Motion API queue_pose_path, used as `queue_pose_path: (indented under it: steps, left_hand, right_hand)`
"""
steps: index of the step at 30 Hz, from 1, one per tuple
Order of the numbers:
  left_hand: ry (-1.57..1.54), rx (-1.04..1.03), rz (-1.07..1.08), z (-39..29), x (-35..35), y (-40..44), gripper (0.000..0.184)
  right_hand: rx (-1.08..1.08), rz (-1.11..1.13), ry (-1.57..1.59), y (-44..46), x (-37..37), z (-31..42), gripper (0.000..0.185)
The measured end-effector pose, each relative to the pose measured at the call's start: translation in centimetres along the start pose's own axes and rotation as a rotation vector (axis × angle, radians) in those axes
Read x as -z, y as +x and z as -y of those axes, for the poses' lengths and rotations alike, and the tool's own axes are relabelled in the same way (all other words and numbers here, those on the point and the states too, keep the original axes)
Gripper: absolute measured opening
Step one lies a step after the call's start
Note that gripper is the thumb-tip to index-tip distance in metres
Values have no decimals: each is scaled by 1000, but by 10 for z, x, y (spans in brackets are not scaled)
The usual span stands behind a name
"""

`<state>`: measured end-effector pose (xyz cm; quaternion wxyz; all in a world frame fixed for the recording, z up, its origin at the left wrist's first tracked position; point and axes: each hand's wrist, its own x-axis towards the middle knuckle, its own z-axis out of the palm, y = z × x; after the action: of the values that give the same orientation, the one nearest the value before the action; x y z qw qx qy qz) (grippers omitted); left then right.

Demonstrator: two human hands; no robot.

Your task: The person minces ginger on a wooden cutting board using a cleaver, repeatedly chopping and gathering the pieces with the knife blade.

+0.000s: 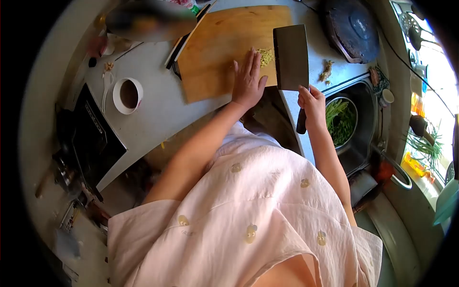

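Note:
A wooden cutting board lies on the counter. On it, a small pile of chopped yellowish pieces sits beside the fingertips of my left hand. That hand rests on the board with its fingers stretched out and holds nothing. My right hand grips the dark handle of a cleaver. The cleaver's broad blade is over the board's right edge and the counter, to the right of the chopped pile.
A white bowl of dark liquid and a white spoon are at left, near a black cooktop. At right are a ginger-like piece, a round black appliance and a sink holding a bowl of greens.

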<state>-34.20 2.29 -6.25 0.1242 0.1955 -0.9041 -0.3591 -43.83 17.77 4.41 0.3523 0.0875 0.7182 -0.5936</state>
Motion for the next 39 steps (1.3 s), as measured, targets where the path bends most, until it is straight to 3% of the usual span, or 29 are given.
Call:
queue_pose_path:
  steps: [6, 11, 18, 22, 24, 25, 27, 28, 31, 34, 36, 39]
  left_hand:
    - [95, -279, 199, 10, 26, -9, 64]
    - [-2, -274, 279, 17, 23, -5, 74]
    - [-75, -259, 95, 39, 2, 35, 69]
    - [-34, -254, 19, 44, 14, 36, 51]
    - [-130, -229, -31, 48, 22, 34, 39]
    - [-32, -213, -121, 48, 28, 34, 24]
    - [-149, -77, -84, 57, 41, 39, 22]
    - [-206, -7, -66, 61, 47, 41, 22]
    - [-226, -107, -10, 53, 56, 51, 29]
    - [-231, -277, 157, 22, 56, 51, 40]
    - [47, -480, 197, -8, 57, 45, 43]
    - [144, -451, 128, -18, 46, 39, 42]
  right_hand:
    - [-123, 82, 197, 9, 0, 5, 14]
    - [-230, 115, 226, 7, 3, 15, 28]
    - [-295, 135, 238, -16, 26, 18, 25]
    - [-215, 81, 31, -26, 39, 10, 12]
    - [24, -41, -406, -30, 42, 3, 11]
    - [195, -109, -671, -34, 42, 2, 12]
    - [584, -195, -1162, -38, 43, 8, 13]
    - [703, -186, -1215, -36, 45, 10, 13]
    - [1072, -166, -1333, -23, 50, 8, 18]
    - [1253, -138, -1479, -10, 54, 3, 19]
    - [1269, -113, -1560, -6, 54, 3, 18]
    - [1271, -105, -1575, -7, 58, 13, 19]
